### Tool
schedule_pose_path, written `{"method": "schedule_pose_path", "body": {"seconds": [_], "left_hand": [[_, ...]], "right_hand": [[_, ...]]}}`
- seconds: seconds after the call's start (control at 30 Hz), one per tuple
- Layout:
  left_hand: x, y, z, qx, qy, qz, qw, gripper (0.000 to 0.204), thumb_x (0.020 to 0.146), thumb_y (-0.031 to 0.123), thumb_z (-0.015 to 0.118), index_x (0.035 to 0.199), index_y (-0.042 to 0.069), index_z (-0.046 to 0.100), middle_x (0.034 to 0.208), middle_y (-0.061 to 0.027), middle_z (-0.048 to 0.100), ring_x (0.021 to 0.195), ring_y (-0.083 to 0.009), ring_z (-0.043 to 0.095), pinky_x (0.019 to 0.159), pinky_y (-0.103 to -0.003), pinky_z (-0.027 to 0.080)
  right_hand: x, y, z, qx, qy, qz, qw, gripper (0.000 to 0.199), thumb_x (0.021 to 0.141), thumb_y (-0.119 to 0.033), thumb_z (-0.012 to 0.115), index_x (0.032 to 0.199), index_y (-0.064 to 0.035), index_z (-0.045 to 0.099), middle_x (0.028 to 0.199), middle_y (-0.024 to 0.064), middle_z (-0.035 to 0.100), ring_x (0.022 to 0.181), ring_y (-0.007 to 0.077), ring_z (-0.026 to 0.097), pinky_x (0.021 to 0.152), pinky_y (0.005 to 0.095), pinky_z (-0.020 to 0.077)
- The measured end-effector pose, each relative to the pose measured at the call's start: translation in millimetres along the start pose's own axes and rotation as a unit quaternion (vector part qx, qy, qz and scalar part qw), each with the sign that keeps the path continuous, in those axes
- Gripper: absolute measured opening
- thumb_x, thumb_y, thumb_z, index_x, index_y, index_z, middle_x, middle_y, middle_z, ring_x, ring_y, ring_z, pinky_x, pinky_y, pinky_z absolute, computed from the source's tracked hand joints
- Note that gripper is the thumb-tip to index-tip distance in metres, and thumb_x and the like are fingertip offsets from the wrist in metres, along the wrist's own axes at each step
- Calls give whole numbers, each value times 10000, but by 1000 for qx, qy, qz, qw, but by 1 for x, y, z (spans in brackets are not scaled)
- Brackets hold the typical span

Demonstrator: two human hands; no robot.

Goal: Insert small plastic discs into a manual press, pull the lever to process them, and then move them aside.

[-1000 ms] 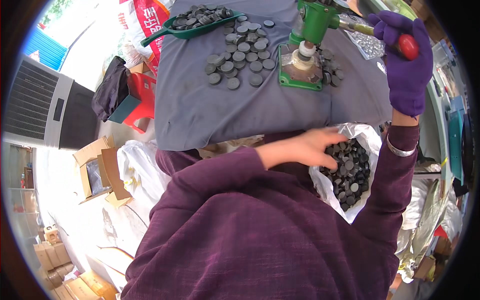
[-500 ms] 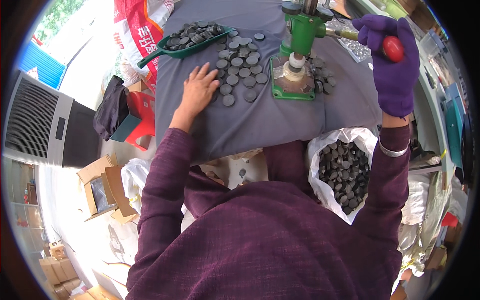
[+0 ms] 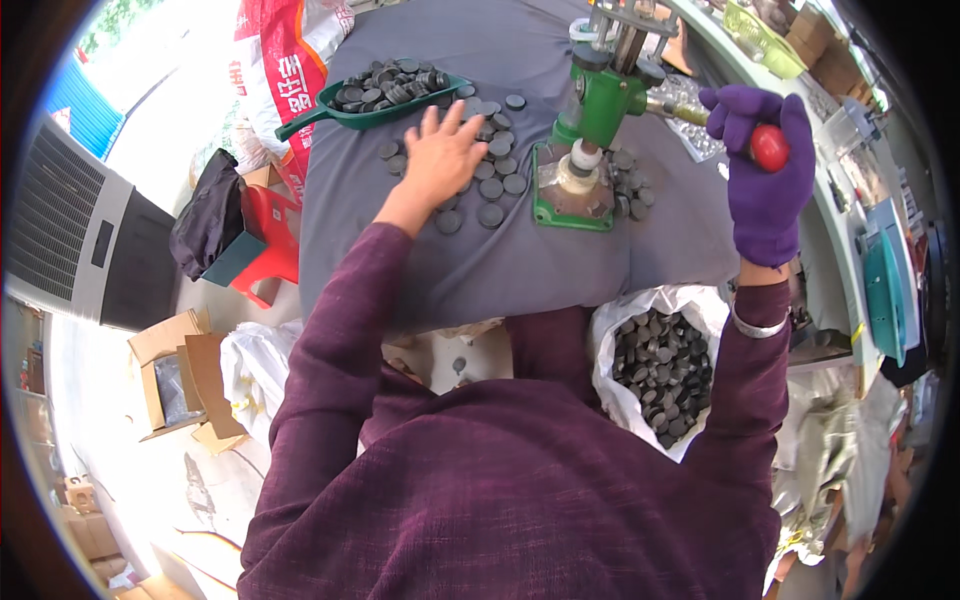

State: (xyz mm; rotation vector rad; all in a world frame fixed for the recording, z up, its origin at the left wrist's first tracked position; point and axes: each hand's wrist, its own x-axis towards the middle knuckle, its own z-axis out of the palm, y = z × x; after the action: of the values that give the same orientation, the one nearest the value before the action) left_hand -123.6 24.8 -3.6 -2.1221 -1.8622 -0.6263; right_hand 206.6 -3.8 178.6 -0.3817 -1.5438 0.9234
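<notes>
Left hand (image 3: 436, 165): bare, upper middle of frame, fingers spread and released, holding nothing visible; it lies over the loose discs (image 3: 490, 190) — fingertip contact cannot be told.
Right hand (image 3: 762, 205): purple-gloved, upper right, fingers curled round the outer end of the lever (image 3: 682, 110), a red ball knob (image 3: 769, 148) showing between thumb and fingers.
Hand press (image 3: 605, 105): green, upright, upper centre-right; white cylindrical piece (image 3: 585, 155) above its base plate (image 3: 573, 207).
Discs: dark grey, round, scattered left of the press, some stacked; a smaller cluster (image 3: 630, 190) just beside its right side.
Scoop (image 3: 362, 121): dark green, upper left of centre, heaped with similar discs, handle toward the left.
Cloth (image 3: 490, 270): grey, wrinkled, under press, scoop and loose discs.
Bag (image 3: 606, 375): white, open, right of centre below the cloth's edge — many dark discs inside.
Left margin: grey slatted unit (image 3: 55, 220), red stool (image 3: 272, 235), open carton (image 3: 160, 345).
</notes>
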Motion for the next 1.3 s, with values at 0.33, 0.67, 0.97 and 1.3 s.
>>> {"method": "schedule_pose_path", "body": {"seconds": [0.33,0.67,0.97,1.3], "left_hand": [[10,33,20,41,-163,14,986,588,936,608,397,1428,285,423,1521,-100,334,1398,-425,261,1040,-697,239],[-51,-7,-12,-38,-138,107,984,560,908,567,504,1395,289,481,1518,-101,351,1408,-411,247,1085,-635,212],[-70,-36,-14,-153,-35,91,983,345,856,305,674,1181,190,672,1338,-90,566,1295,-354,442,1057,-505,328],[8,16,7,-74,-33,85,993,224,822,165,638,1017,81,709,1006,-112,673,954,-316,613,823,-414,504]], "right_hand": [[-2,-5,9,-21,31,7,999,576,1019,-317,269,892,110,634,688,121,558,649,183,483,697,335,447],[-2,-3,5,13,54,20,998,552,1016,-339,323,902,94,645,706,112,586,679,177,507,719,332,456],[-4,-2,2,-44,16,2,999,548,1038,-291,256,990,116,620,710,86,515,821,251,574,853,385,470],[-4,-8,19,60,67,-32,995,480,1013,-363,364,857,20,607,785,152,629,587,147,533,641,314,478]]}}
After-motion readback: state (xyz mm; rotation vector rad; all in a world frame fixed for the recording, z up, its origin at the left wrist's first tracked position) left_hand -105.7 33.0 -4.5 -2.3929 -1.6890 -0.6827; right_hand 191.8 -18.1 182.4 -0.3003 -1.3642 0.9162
